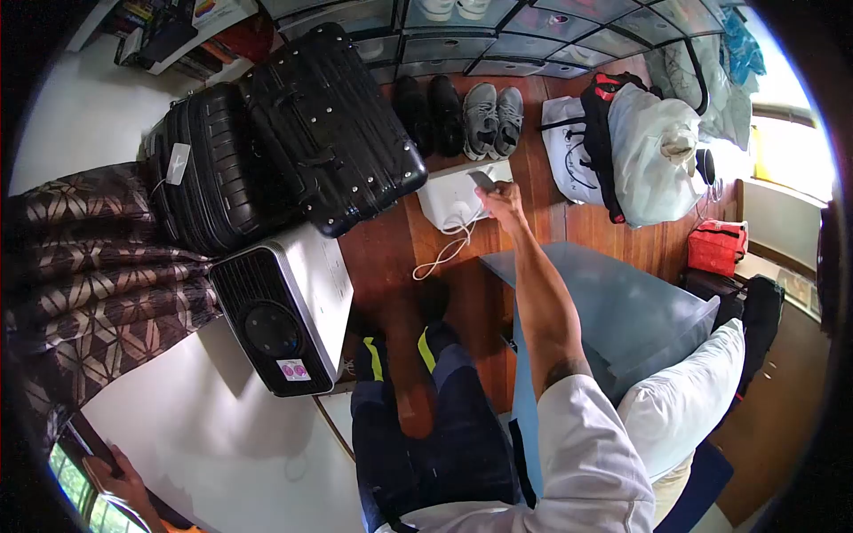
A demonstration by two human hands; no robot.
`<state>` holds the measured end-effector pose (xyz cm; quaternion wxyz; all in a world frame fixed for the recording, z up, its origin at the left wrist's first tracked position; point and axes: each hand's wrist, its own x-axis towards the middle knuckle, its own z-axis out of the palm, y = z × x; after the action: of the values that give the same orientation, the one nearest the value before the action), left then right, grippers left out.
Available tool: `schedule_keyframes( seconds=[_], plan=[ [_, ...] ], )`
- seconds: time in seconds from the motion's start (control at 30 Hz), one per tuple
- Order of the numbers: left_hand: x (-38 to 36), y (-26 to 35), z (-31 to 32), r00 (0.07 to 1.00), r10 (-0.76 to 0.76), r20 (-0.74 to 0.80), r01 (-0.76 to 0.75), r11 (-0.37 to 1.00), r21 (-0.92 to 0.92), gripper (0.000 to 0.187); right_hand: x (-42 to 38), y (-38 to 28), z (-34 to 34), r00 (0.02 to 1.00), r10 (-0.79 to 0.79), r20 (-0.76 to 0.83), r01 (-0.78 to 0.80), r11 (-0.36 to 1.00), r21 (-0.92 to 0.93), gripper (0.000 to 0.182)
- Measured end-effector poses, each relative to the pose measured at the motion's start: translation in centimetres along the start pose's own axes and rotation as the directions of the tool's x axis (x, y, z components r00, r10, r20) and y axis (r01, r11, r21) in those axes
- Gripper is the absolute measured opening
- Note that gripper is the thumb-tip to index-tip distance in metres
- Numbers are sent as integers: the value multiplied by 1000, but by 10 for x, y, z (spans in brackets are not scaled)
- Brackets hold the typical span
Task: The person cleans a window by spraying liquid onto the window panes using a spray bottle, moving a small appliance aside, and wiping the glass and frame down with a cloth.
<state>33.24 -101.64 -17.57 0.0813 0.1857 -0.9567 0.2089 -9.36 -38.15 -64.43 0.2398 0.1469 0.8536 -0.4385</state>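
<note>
White box (442, 191), upper centre, just left of right hand (503, 202) (nearer, clamped on grey piece (482, 180)); left hand (124, 484) lower left, can't tell grip.

On the floor (382, 253), the box (444, 197) sits before the shoes (481, 117). Suitcases (330, 124) stand left, bags (647, 149) right.

Black suitcases (333, 120) near patterned curtain (98, 231)
</note>
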Motion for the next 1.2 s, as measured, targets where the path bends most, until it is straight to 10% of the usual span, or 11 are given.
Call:
schedule_keyframes(
  seconds=[0.83,1.13,1.2],
  plan=[
    [-2,-7,0,996,82,-18,-81,997,12,38,33,-5,27,998,34,58,-47,973,227,27],
    [-3,0,1,993,-115,9,114,993,23,39,35,-18,27,992,106,73,-118,976,182,23],
    [-4,-7,1,999,42,10,-43,999,34,38,34,-9,29,992,89,89,-103,979,176,22]
  ],
)
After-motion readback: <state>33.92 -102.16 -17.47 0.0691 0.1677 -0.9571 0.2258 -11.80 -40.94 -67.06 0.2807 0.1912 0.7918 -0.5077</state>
